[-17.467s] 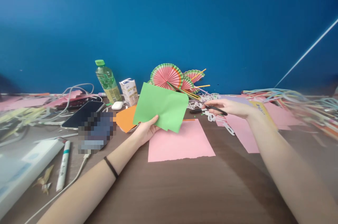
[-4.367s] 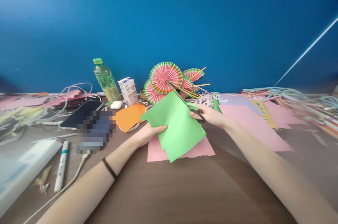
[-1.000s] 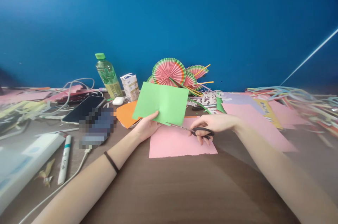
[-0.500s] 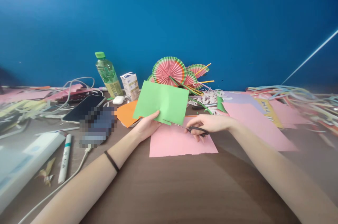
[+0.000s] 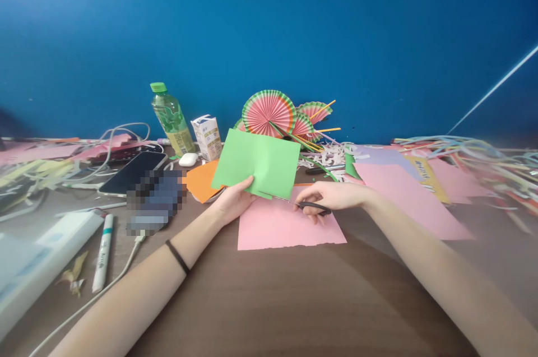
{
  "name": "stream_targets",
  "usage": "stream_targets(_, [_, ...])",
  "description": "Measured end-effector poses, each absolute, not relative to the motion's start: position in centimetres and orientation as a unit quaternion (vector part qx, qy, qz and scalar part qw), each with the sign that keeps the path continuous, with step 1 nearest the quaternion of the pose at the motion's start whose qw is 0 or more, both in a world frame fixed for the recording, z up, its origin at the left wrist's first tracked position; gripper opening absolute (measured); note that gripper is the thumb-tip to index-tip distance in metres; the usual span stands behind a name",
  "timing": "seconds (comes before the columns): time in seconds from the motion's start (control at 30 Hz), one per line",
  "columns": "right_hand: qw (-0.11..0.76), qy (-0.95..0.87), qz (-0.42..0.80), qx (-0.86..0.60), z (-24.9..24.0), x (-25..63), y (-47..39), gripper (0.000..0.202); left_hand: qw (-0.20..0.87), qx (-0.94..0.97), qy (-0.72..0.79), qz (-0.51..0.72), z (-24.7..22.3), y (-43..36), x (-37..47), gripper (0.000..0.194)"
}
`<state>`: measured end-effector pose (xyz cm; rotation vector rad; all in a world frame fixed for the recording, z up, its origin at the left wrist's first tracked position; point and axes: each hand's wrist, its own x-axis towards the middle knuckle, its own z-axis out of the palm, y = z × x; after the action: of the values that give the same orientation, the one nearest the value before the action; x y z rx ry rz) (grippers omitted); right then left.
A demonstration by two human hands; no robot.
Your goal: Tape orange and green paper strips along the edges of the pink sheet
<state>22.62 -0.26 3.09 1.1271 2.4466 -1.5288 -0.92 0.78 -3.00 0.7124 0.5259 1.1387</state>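
Observation:
A green paper sheet [image 5: 260, 161] is held up in my left hand [image 5: 235, 200], the thumb on its face and the fingers behind its lower edge. My right hand [image 5: 328, 197] grips the black handles of a pair of scissors [image 5: 313, 207]. The blades point left and lie at the green sheet's lower edge, where a narrow strip is partly cut from it. Beneath both hands a pink sheet [image 5: 290, 231] with a ragged front edge lies on the table [image 5: 294, 295]. An orange sheet [image 5: 202, 180] rests behind my left hand.
Round pleated fans [image 5: 269, 113] stand at the back before the blue wall. Left are a bottle [image 5: 172, 124], a small carton [image 5: 207, 137], a phone [image 5: 134, 173], a white marker [image 5: 103, 253] and a cable. Pink sheets [image 5: 403, 194] and paper strips lie right.
The scissor handles and the fingers of my right hand have drawn closer together. The green sheet and my left hand have hardly moved.

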Motion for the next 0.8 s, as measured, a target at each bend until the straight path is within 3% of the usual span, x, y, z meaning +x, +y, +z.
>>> stream_targets(0.8, [0.011, 0.781, -0.473, 0.407, 2.42, 23.11, 0.30, 0.042, 0.752, 0.302, 0.257, 0.527, -3.13, 0.94, -0.95, 0.049])
